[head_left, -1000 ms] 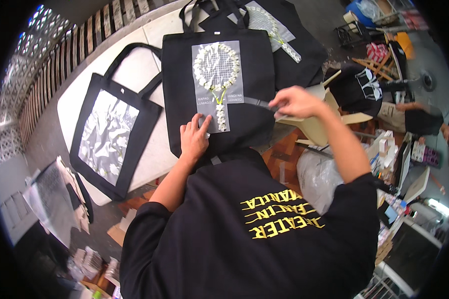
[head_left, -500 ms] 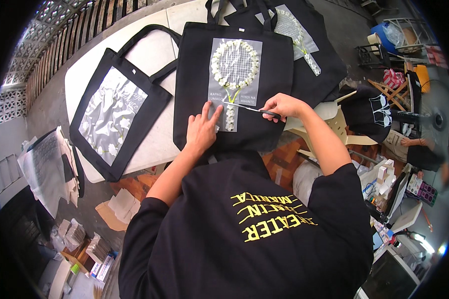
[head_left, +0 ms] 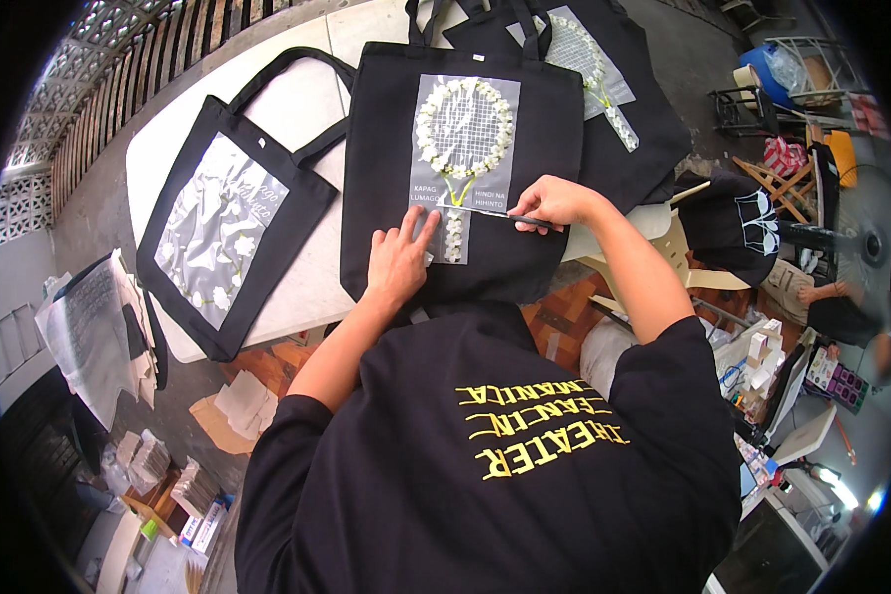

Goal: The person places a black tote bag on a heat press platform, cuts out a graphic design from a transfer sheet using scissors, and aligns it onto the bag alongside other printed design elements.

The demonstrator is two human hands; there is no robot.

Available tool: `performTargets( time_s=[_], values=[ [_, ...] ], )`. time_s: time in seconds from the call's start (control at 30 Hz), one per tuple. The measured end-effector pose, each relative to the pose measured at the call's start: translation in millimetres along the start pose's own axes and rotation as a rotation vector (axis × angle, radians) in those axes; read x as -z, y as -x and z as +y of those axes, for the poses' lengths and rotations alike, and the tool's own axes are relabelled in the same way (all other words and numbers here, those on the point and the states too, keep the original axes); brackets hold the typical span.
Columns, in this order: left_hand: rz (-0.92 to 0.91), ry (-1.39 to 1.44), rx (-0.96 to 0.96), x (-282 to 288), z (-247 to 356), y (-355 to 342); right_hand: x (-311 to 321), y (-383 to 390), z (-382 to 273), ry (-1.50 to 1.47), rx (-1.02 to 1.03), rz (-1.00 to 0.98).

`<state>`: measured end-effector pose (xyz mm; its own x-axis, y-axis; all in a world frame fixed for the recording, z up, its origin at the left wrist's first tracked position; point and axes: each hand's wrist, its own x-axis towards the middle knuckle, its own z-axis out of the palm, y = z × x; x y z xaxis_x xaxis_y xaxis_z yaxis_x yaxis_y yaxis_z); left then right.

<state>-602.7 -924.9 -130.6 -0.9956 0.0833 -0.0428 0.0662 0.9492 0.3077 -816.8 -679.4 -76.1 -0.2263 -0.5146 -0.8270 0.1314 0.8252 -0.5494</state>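
Observation:
A black tote bag [head_left: 384,139] lies flat in front of me. On its front is a clear film sheet [head_left: 493,99] over a print of white flowers in a ring with a stem. My left hand [head_left: 399,262] rests on the bag, index and middle fingers stretched out onto the film's lower left edge. Its thumb is partly hidden. My right hand [head_left: 556,202] grips black-handled scissors [head_left: 495,214] from the right. Their thin blades lie across the film at the stem, tips close to my left fingertips. Whether the blades cut into the film, I cannot tell.
To the left, a second black tote bag [head_left: 218,243] with wrinkled film over its print lies on the white table [head_left: 168,148]. More black bags [head_left: 636,94] lie at the back right. A beige plastic chair [head_left: 663,259] stands right of the table. Another person's hand [head_left: 814,294] shows at far right.
My right hand has shifted slightly up and left, and the scissors have turned so their handles show more edge-on. My left hand stays nearly in place.

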Motion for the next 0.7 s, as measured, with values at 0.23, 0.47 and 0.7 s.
performTargets(
  time_s=[0.23, 0.47, 0.7],
  values=[
    [0.019, -0.014, -0.013, 0, 0, -1, 4, -8, -3, 0.025, 0.007, 0.001],
    [0.025, -0.024, -0.026, -1, -1, -2, -5, -32, -3, 0.073, 0.126, -0.001],
    [-0.013, 0.019, -0.031, 1, -3, -2, -21, -46, -13, 0.029, 0.183, 0.003]
  ],
)
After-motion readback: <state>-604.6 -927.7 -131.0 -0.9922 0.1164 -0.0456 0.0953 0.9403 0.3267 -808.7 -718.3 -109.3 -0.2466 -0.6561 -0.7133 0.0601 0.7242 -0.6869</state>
